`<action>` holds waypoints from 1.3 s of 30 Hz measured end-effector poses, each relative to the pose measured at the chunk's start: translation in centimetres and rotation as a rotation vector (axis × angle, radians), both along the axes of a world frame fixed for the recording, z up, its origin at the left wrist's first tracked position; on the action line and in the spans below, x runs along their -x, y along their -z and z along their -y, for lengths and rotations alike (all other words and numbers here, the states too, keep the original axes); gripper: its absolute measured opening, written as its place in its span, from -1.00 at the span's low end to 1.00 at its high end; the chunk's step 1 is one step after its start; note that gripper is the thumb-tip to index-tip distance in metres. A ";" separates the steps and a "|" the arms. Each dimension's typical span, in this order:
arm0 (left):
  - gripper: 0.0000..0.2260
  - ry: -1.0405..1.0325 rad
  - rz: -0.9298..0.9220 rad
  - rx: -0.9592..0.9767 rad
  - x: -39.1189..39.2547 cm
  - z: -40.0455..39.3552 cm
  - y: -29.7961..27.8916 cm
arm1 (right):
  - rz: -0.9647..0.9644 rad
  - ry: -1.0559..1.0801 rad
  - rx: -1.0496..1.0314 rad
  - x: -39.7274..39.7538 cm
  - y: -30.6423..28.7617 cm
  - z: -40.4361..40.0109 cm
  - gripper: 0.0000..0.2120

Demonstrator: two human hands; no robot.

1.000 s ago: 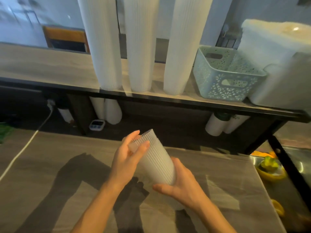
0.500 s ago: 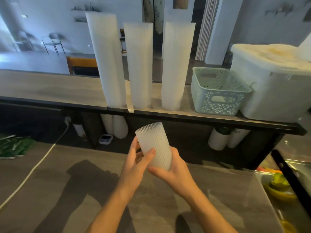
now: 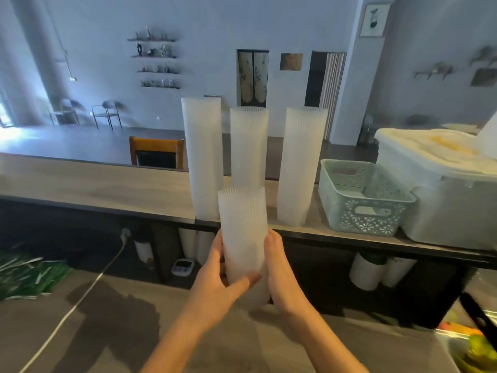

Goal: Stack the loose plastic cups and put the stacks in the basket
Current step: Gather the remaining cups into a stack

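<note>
I hold a short stack of ribbed translucent plastic cups (image 3: 243,232) upright, bottoms up, in front of the shelf edge. My left hand (image 3: 215,275) grips its lower left side, thumb across the front. My right hand (image 3: 279,273) grips the lower right side. Three tall cup stacks stand on the upper shelf: one on the left (image 3: 203,154), one in the middle (image 3: 248,146), one on the right (image 3: 298,162). The pale green lattice basket (image 3: 360,208) sits on the shelf to the right of them, with nothing visible inside.
A large white lidded bin (image 3: 443,189) stands right of the basket. Below the shelf are paper rolls (image 3: 368,270), a small timer (image 3: 183,266) and a white cable (image 3: 80,300). Green leaves (image 3: 24,273) lie at the left. A tray with fruit (image 3: 473,345) is at bottom right.
Both hands have lifted the short cup stack from a tilt above the counter to upright at shelf height. The view has tipped upward and now shows the room behind.
</note>
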State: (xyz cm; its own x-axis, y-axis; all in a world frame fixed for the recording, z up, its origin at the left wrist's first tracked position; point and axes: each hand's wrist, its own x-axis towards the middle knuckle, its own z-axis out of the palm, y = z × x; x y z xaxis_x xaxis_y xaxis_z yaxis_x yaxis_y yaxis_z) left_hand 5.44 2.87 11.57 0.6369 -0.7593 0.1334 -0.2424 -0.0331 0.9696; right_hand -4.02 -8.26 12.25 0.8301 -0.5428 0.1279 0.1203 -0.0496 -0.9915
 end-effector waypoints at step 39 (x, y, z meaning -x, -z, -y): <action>-0.13 -0.369 0.258 0.049 -19.6 2.7 -2.8 | -0.079 0.454 0.389 -5.6 -3.6 3.5 -0.61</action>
